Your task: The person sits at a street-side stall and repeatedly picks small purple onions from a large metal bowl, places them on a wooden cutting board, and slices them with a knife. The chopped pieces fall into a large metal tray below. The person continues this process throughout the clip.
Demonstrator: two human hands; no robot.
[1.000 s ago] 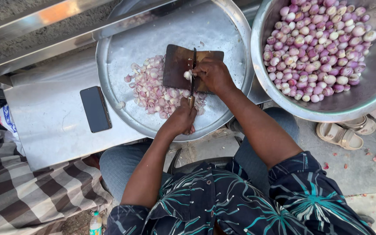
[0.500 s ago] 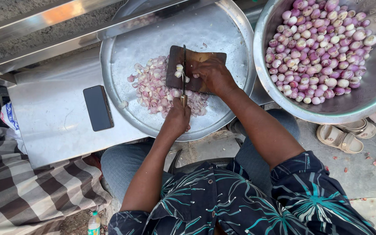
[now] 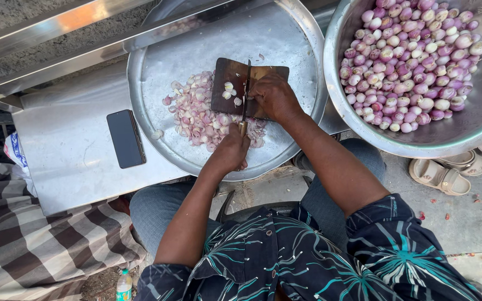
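Observation:
My left hand (image 3: 231, 149) grips the handle of a knife (image 3: 246, 83) whose blade stands edge-down across a dark wooden cutting board (image 3: 221, 107). My right hand (image 3: 274, 96) rests on the board just right of the blade, its fingers curled over a shallot that is mostly hidden. A few cut pieces (image 3: 229, 87) lie on the board left of the blade. A pile of chopped shallots (image 3: 193, 114) spreads over the round steel tray (image 3: 196, 44) beside and below the board.
A big steel bowl (image 3: 478, 120) at the right holds many peeled shallots (image 3: 414, 61). A black phone (image 3: 125, 138) lies on the metal table (image 3: 68, 167). Sandals (image 3: 439, 175) sit on the ground, a striped cloth (image 3: 23, 245) at lower left.
The knife has shifted slightly left and back right along the board while my right hand stayed beside it. Cut pieces now lie left of the blade.

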